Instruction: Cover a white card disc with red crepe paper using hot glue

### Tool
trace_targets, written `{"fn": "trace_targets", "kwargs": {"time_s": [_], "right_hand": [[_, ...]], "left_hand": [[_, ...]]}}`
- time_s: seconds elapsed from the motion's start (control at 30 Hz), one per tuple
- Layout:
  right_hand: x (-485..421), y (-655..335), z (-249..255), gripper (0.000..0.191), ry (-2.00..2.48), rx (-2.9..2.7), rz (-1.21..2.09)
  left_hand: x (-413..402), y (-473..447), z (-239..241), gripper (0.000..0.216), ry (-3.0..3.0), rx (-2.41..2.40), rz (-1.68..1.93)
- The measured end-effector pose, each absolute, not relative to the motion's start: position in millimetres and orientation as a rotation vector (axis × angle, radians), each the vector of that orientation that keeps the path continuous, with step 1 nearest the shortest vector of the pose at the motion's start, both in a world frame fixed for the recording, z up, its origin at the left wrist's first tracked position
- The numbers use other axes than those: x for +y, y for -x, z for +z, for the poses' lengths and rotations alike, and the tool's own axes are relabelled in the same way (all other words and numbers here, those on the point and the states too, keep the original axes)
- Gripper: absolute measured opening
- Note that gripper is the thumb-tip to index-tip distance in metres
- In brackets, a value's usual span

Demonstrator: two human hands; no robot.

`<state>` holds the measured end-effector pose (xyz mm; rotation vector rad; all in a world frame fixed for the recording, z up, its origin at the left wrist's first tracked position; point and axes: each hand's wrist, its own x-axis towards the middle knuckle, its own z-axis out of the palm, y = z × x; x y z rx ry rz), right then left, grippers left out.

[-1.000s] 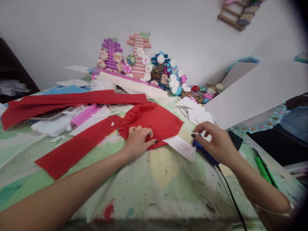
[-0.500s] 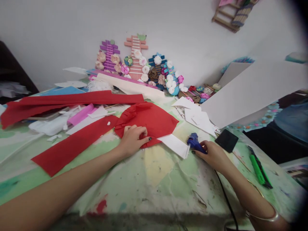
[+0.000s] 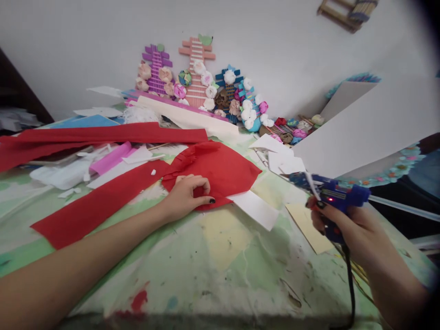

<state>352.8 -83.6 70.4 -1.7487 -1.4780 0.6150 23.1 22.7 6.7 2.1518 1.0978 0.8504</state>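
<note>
Since half a second ago, my right hand [image 3: 347,224] has lifted the blue glue gun [image 3: 330,190] off the surface [image 3: 223,256]. It now holds the gun in the air near the right edge, fingers wrapped around the grip, nozzle pointing left, black cord [image 3: 350,284] hanging down. My left hand [image 3: 185,195] stays curled, pinching the red crepe paper [image 3: 223,167] at the middle of the surface, beside a white paper scrap [image 3: 256,208].
</note>
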Motion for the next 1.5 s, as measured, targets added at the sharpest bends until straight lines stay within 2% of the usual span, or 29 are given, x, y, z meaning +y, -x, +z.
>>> {"fn": "trace_targets", "kwargs": {"time_s": [0.13,0.27,0.87,1.07,1.23,1.5], "right_hand": [[-68.4,-322.2,67.8,0.025,1.549,-1.618,1.088],[-43.1,-302.9,58.5,0.024,1.516,-1.746,1.233],[-31.6,-289.5,56.7,0.048,1.592,-1.953,1.176],[-32.2,-305.8,49.6,0.043,1.597,-1.823,1.191],[-39.2,-318.1,51.7,0.03,1.478,-1.698,1.319],[-58.3,-336.6,56.3,0.029,1.353,-1.659,1.189]], "left_hand": [[23.7,-19.5,6.7,0.024,-2.112,1.025,0.865],[22.6,-18.1,11.3,0.026,-2.085,1.01,0.835],[24.1,-21.7,6.2,0.02,-2.073,1.04,0.932],[20.8,-26.8,8.6,0.019,-2.112,1.144,0.913],[18.7,-31.9,9.1,0.015,-2.155,1.22,0.881],[16.3,-32.6,3.4,0.004,-2.232,1.201,0.851]]}}
